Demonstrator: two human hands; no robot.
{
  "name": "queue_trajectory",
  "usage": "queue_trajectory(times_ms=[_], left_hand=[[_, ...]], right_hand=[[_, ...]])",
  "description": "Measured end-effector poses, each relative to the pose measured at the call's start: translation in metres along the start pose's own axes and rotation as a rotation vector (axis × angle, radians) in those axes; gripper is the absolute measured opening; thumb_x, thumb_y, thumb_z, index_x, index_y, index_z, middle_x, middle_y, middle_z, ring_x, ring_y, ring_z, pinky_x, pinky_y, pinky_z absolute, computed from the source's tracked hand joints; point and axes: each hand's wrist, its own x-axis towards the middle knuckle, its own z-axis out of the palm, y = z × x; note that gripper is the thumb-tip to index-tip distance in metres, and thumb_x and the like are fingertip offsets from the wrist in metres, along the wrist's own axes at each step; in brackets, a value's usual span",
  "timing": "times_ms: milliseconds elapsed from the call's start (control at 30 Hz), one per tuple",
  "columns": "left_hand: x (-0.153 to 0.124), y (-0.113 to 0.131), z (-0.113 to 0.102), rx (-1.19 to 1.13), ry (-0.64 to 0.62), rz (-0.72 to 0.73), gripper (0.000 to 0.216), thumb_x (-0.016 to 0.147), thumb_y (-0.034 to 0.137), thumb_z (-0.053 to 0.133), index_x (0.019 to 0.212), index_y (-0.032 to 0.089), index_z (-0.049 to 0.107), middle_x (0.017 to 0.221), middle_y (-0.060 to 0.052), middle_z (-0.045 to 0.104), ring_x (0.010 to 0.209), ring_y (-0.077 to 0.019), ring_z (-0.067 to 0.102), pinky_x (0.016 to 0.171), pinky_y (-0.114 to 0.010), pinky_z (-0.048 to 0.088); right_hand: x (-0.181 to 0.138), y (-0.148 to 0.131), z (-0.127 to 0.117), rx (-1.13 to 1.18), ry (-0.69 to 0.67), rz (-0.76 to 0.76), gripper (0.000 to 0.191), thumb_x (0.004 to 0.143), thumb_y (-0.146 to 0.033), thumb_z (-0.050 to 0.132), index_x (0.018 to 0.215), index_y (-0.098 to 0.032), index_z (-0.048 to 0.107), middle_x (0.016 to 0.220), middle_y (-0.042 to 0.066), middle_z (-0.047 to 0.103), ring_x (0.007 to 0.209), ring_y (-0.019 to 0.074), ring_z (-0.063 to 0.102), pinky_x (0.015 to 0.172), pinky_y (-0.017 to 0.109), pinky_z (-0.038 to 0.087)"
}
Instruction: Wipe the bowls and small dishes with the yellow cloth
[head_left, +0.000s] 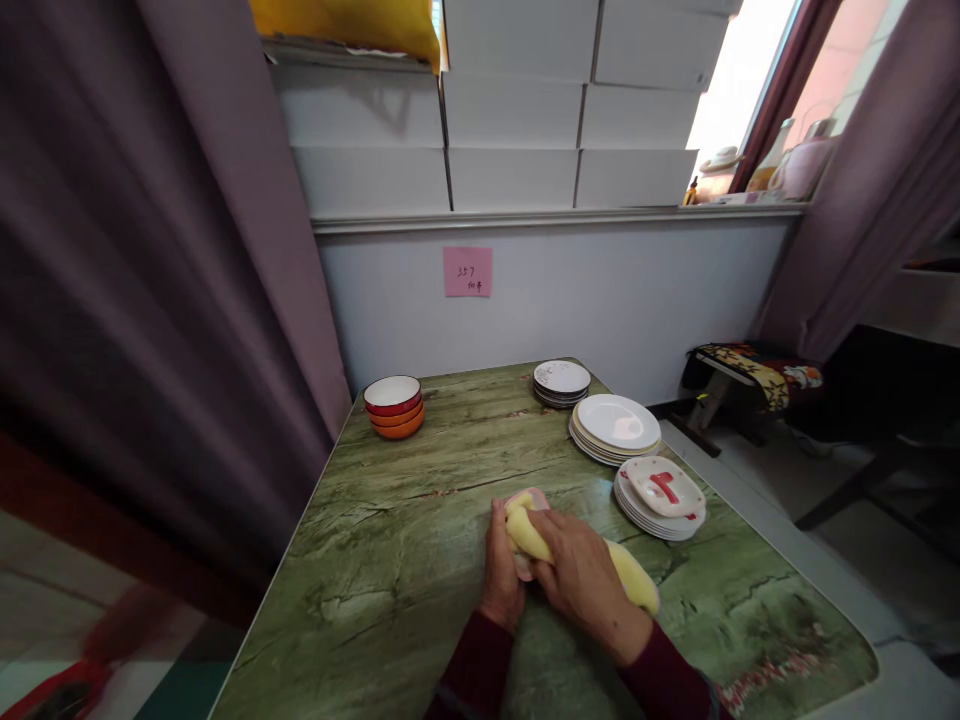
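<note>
Near the front middle of the table, my left hand (501, 575) grips the side of a small pink-rimmed dish (541, 497). My right hand (589, 575) is closed on a yellow cloth (634, 578) and presses part of it into the dish. The cloth's other end sticks out to the right, past my right hand. Most of the dish is hidden by the cloth and my fingers, so I cannot tell how deep it is. Closest to my right hand is a stack of plates (651, 520) with a red-patterned white dish (664, 487) on top.
On the green table (360, 600), stacked red and orange bowls (396, 410) stand at the back left. White plates (619, 422) and patterned plates (561, 378) are stacked along the right edge. A pink note (467, 272) is on the wall. A stool (724, 375) stands beyond the table.
</note>
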Motion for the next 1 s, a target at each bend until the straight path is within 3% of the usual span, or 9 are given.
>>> queue_trajectory(times_ms=[100,267,400,500,567,633,700,833,1000], left_hand=[[-0.001,-0.001,0.001,0.035,0.026,0.043,0.057,0.078,0.065,0.067,0.102,0.014,0.073,0.078,-0.004,0.075,0.067,-0.0177,0.067,0.064,-0.026,0.05],[-0.004,0.001,0.001,0.017,0.04,-0.057,0.057,0.075,0.069,0.067,0.088,0.014,0.073,0.063,-0.003,0.07,0.055,-0.017,0.063,0.059,-0.027,0.049],[-0.003,0.008,0.003,-0.086,-0.055,-0.114,0.061,0.082,0.07,0.057,0.08,0.012,0.073,0.066,-0.009,0.073,0.068,-0.0246,0.07,0.069,-0.033,0.054],[0.002,0.014,0.003,-0.142,0.008,-0.083,0.068,0.091,0.069,0.042,0.096,0.011,0.076,0.084,-0.013,0.078,0.081,-0.0282,0.073,0.08,-0.04,0.056],[0.005,0.015,0.002,-0.156,0.088,-0.044,0.066,0.093,0.066,0.038,0.107,0.012,0.074,0.095,-0.014,0.079,0.088,-0.0284,0.074,0.084,-0.043,0.056],[0.006,0.014,0.002,-0.145,0.132,-0.053,0.062,0.093,0.064,0.042,0.11,0.013,0.073,0.099,-0.013,0.079,0.09,-0.0283,0.073,0.085,-0.044,0.056],[0.005,0.011,0.002,-0.12,0.097,-0.08,0.059,0.092,0.062,0.047,0.11,0.013,0.073,0.096,-0.013,0.079,0.089,-0.0279,0.073,0.085,-0.044,0.056],[0.001,0.001,0.003,-0.1,-0.06,-0.04,0.048,0.09,0.055,0.057,0.108,0.014,0.074,0.097,-0.01,0.078,0.093,-0.0254,0.071,0.089,-0.036,0.053],[0.002,-0.003,0.0,-0.009,-0.051,-0.039,0.049,0.082,0.058,0.066,0.102,0.014,0.074,0.089,-0.007,0.077,0.089,-0.0241,0.071,0.086,-0.032,0.052]], right_hand=[[0.001,-0.001,-0.01,0.134,-0.055,0.018,0.045,0.071,-0.015,0.054,0.114,-0.021,0.066,0.113,0.008,0.071,0.1,0.0266,0.062,0.087,0.035,0.042],[-0.001,0.0,-0.021,0.522,-0.153,0.038,0.028,0.065,-0.016,0.053,0.088,-0.022,0.068,0.084,0.0,0.072,0.078,0.0194,0.062,0.073,0.027,0.042],[-0.006,0.009,-0.022,1.185,-0.276,0.248,0.038,0.062,-0.023,0.058,0.098,-0.019,0.068,0.079,0.0,0.071,0.068,0.0177,0.062,0.062,0.025,0.045],[-0.007,0.019,-0.024,1.454,-0.084,0.466,0.046,0.066,-0.035,0.063,0.108,-0.017,0.063,0.082,0.003,0.073,0.066,0.02,0.064,0.063,0.03,0.05],[-0.005,0.025,-0.027,1.331,0.167,0.521,0.049,0.071,-0.043,0.064,0.113,-0.018,0.061,0.087,0.006,0.074,0.069,0.0224,0.066,0.064,0.033,0.052],[-0.002,0.029,-0.027,0.969,0.408,0.47,0.051,0.075,-0.047,0.064,0.117,-0.018,0.06,0.093,0.008,0.074,0.077,0.0252,0.067,0.07,0.036,0.053],[0.0,0.027,-0.022,0.529,0.537,0.326,0.05,0.08,-0.044,0.063,0.123,-0.017,0.06,0.105,0.012,0.072,0.091,0.0287,0.066,0.081,0.041,0.052],[-0.005,0.01,-0.002,0.043,0.331,0.01,0.046,0.083,-0.023,0.057,0.128,-0.021,0.06,0.127,0.012,0.065,0.111,0.0304,0.059,0.094,0.044,0.046],[-0.007,-0.006,0.008,-0.013,0.127,-0.008,0.048,0.078,-0.013,0.054,0.125,-0.02,0.062,0.129,0.012,0.065,0.109,0.03,0.058,0.094,0.042,0.043]])
